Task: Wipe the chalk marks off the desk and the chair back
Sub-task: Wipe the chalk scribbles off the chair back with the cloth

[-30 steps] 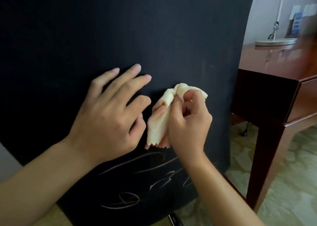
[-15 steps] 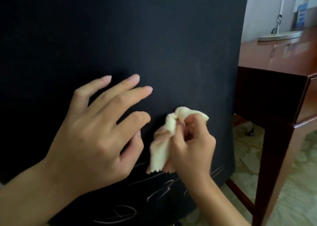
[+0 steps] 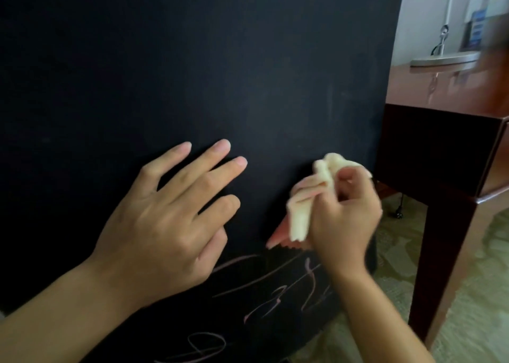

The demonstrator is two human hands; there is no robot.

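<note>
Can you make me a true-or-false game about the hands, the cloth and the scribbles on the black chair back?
1. The right hand grips a pale cloth. True.
2. The left hand holds a piece of chalk. False: it rests flat on the chair back, fingers spread, holding nothing.
3. The chalk marks are all gone. False: pinkish scribbles remain, low on the chair back, under the hands.
4. A reddish-brown desk stands to the right of the chair back. True.
5. The cloth lies on the floor. False: it is bunched in the right hand, against the chair back.
</note>
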